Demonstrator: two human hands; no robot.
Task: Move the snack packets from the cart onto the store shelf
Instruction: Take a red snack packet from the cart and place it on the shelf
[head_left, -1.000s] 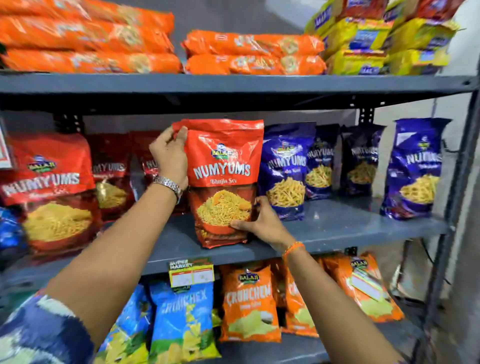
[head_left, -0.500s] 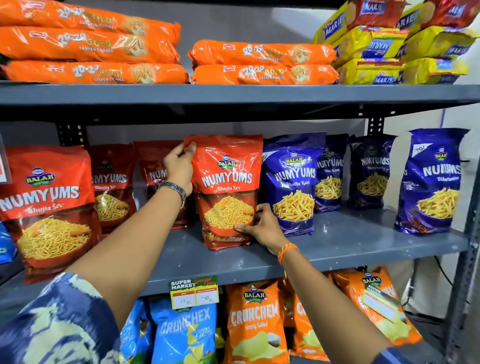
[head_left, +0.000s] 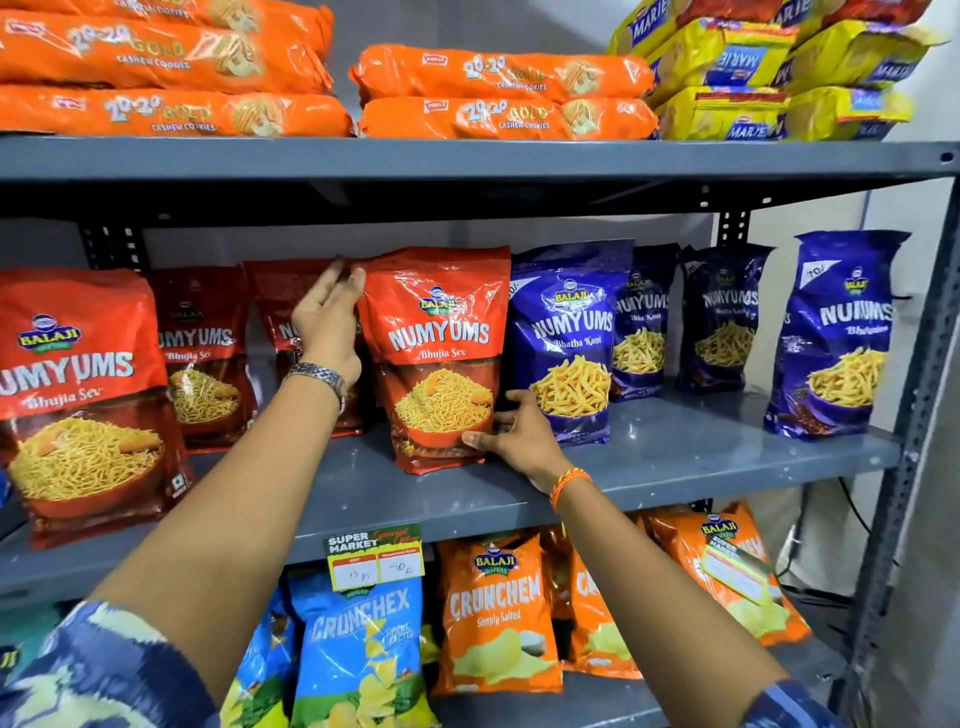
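Observation:
A red Numyums Bhujia Sev packet (head_left: 441, 332) stands upright on the grey middle shelf (head_left: 675, 457), between other red packets and the blue ones. My left hand (head_left: 327, 322) is at its upper left edge, thumb on the front and fingers stretched up beside it. My right hand (head_left: 514, 436) holds the lower right corner, fingertips pressed on the front. More red Numyums packets (head_left: 78, 395) stand to the left, partly hidden by my left arm. The cart is out of view.
Blue Numyums packets (head_left: 571, 343) stand right of the red one, with a gap before the far-right packet (head_left: 836, 338). Orange cookie rolls (head_left: 498, 93) and yellow biscuit packs (head_left: 779, 78) fill the top shelf. Chip bags (head_left: 493, 618) and a price tag (head_left: 374, 556) sit below.
The red packet has gone from tilted at the shelf front to standing upright further back. My left hand's grip on the top corner has loosened, fingers straighter. The view has moved closer.

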